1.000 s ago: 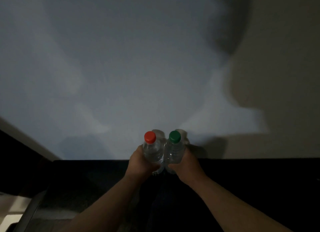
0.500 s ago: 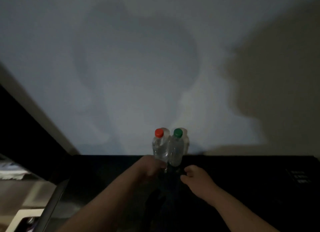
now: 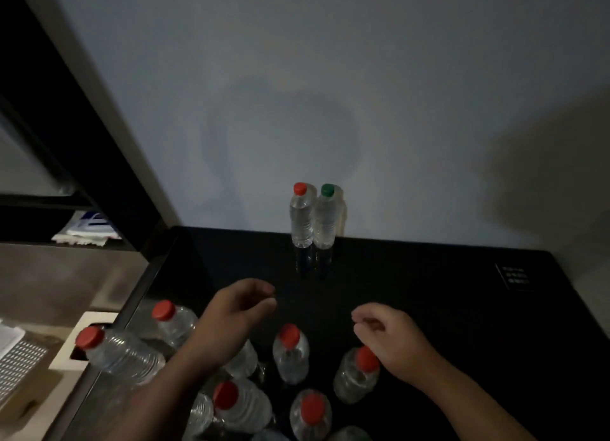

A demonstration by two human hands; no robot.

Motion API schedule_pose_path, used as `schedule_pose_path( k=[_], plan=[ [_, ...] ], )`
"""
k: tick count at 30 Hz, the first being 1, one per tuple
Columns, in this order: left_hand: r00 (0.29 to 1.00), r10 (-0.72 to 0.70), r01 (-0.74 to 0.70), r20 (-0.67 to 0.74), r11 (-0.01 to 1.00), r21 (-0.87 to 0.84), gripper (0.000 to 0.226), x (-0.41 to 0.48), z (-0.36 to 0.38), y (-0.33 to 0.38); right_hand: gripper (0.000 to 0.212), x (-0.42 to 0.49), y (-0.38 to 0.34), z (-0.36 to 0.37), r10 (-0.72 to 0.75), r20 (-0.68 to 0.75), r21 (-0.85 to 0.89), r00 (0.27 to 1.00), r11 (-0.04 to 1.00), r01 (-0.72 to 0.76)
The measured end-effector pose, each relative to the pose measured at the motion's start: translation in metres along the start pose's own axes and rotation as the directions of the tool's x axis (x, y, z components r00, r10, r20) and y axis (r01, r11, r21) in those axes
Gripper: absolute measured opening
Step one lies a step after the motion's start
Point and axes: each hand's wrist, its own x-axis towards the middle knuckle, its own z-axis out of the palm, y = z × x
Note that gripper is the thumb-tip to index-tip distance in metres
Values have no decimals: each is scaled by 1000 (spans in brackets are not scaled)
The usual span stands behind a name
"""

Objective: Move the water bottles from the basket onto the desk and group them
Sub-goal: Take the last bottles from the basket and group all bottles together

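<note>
A pale wall [image 3: 330, 77] fills the upper part of the dim view, with soft shadows across it. Below it a black counter [image 3: 445, 308] runs to the wall, and a dark shelf frame [image 3: 66, 117] rises at its left side, with a folded white-and-blue item [image 3: 87, 231] lying on a shelf. At the near edge stands a loose cluster of clear, red-capped water bottles [image 3: 290, 355], most upright and close together, while one [image 3: 118, 353] at the left lies tilted over the counter's edge. It is too dark to tell what holds them. Both hands hover over this cluster, empty, with fingers loosely curled. The left hand [image 3: 236, 312] is above the left bottles, and the right hand [image 3: 391, 340] overlaps the cap of the rightmost bottle [image 3: 356, 373]; whether it touches it I cannot tell. Well beyond the hands, at the back against the wall, two bottles stand upright and touching side by side: the red-capped bottle [image 3: 301, 216] on the left, the green-capped bottle [image 3: 325, 221] on the right. A small white printed mark [image 3: 515, 277] sits on the counter far right.
</note>
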Motion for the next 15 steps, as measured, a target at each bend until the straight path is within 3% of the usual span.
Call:
schedule_pose_path(
  k=[4, 9, 12, 15],
  plan=[
    [997, 73, -70, -9, 981, 183, 23, -25, 19, -18, 22, -26, 14, 4, -12, 28, -75, 1000, 997, 14],
    [984, 89, -157, 154, 846, 509, 37, -23, 34, -29, 42, -44, 20, 10, 0, 44, -180, 999, 984, 8],
    [985, 52, -140, 167, 807, 574, 51, -14, 39, -35, 34, -46, 20, 14, -4, 9, -168, 1000, 986, 5],
    [980, 7, -129, 201, 789, 601, 50, -5, 43, -35, 30, -46, 20, 19, 31, -24, -147, 999, 989, -34]
  ],
)
